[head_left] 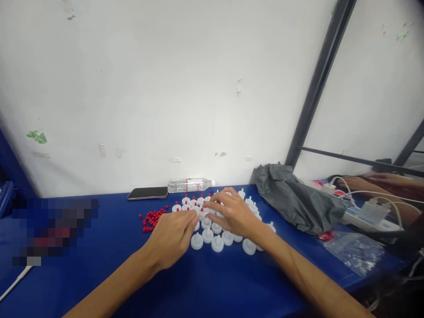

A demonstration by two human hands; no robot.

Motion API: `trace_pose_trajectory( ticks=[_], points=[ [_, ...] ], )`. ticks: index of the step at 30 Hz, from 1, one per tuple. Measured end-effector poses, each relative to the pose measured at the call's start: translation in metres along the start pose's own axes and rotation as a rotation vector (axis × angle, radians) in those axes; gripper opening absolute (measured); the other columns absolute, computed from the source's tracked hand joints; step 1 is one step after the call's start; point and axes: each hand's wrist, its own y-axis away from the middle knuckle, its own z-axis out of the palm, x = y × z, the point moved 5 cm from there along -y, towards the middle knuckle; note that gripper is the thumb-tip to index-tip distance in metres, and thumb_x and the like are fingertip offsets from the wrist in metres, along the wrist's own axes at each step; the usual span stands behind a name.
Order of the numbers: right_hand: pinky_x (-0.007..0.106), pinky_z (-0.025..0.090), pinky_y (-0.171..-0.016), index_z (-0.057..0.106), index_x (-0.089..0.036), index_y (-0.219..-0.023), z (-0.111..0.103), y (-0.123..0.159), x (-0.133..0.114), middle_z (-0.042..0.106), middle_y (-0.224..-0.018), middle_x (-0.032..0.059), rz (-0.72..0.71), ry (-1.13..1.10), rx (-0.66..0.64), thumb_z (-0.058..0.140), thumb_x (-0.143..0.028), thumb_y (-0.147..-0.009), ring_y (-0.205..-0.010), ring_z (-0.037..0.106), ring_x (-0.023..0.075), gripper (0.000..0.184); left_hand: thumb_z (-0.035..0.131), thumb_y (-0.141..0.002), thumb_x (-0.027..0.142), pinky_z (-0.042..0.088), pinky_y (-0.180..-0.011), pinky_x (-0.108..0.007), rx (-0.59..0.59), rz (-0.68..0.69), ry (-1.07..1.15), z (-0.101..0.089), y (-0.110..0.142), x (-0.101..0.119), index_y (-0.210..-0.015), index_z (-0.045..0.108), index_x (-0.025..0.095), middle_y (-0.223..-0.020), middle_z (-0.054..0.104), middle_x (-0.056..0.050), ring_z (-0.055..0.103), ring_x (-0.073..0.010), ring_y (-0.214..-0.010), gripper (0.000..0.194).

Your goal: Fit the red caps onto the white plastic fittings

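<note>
A cluster of white nozzle caps (217, 244) stands on the blue tabletop, nozzles up. Several at the back left carry small red tips (186, 196). My left hand (172, 236) is closed at the cluster's left edge, thumb and forefinger pinched together; what lies between them is hidden. Over the middle of the cluster, my right hand (233, 212) has its bent fingers and thumb around a white nozzle cap close to the left fingertips, partly covered. Beside my left hand lies a pile of loose red tips (153, 218).
Against the wall are a phone (147, 193) and a clear water bottle (188, 185) on its side. To the right lie a dark grey plastic bag (291, 198), a clear bag (354, 251) and a power strip (371, 216) with cables. A blurred-out patch covers the left side.
</note>
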Motion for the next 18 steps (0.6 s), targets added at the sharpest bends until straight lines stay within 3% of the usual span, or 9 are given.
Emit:
trace_pose_trajectory(
  ticks=[4, 7, 11, 14, 18],
  points=[
    [0.043, 0.041, -0.091, 0.067, -0.022, -0.112, -0.011, 0.017, 0.061, 0.069, -0.101, 0.0064, 0.33, 0.079, 0.012, 0.062, -0.028, -0.096, -0.089, 0.064, 0.0221, 0.018, 0.03, -0.1, 0.036, 0.029, -0.058, -0.031, 0.09, -0.141, 0.042, -0.024, 0.002, -0.026, -0.065, 0.04, 0.023, -0.059, 0.054, 0.003, 0.049, -0.0161, -0.055, 0.039],
    [0.041, 0.045, -0.086, 0.066, -0.021, -0.112, -0.016, 0.026, 0.083, 0.066, -0.101, 0.0079, 0.41, 0.075, 0.026, 0.057, -0.032, -0.098, -0.086, 0.064, 0.0221, 0.02, 0.034, -0.097, 0.036, 0.028, -0.059, -0.031, 0.079, -0.208, -0.073, -0.033, 0.001, -0.042, -0.067, 0.041, 0.024, -0.062, 0.056, 0.003, 0.051, -0.0173, -0.058, 0.032],
    [0.038, 0.048, -0.087, 0.068, -0.025, -0.11, -0.008, 0.022, 0.071, 0.064, -0.112, 0.0073, 0.362, 0.0, -0.031, 0.058, -0.039, -0.098, -0.096, 0.064, 0.0218, 0.021, 0.039, -0.093, 0.032, 0.031, -0.06, -0.031, -0.089, -0.212, -0.182, -0.017, -0.002, -0.048, -0.075, 0.048, 0.024, -0.073, 0.062, 0.0, 0.056, -0.0196, -0.065, 0.021],
    [0.042, 0.045, -0.093, 0.069, -0.025, -0.11, -0.001, 0.017, 0.056, 0.067, -0.109, 0.0068, 0.283, -0.074, -0.093, 0.06, -0.039, -0.097, -0.101, 0.063, 0.0235, 0.021, 0.039, -0.093, 0.031, 0.034, -0.062, -0.032, -0.226, -0.16, -0.247, 0.0, 0.0, -0.048, -0.081, 0.052, 0.025, -0.081, 0.064, -0.001, 0.061, -0.0218, -0.073, 0.019],
    [0.042, 0.043, -0.096, 0.068, -0.025, -0.108, 0.002, 0.016, 0.051, 0.071, -0.107, 0.0049, 0.249, -0.114, -0.128, 0.059, -0.034, -0.098, -0.103, 0.063, 0.0231, 0.016, 0.046, -0.087, 0.027, 0.036, -0.063, -0.033, -0.304, -0.148, -0.283, 0.006, 0.002, -0.052, -0.082, 0.056, 0.025, -0.086, 0.066, -0.004, 0.064, -0.0249, -0.077, 0.012]
  ],
)
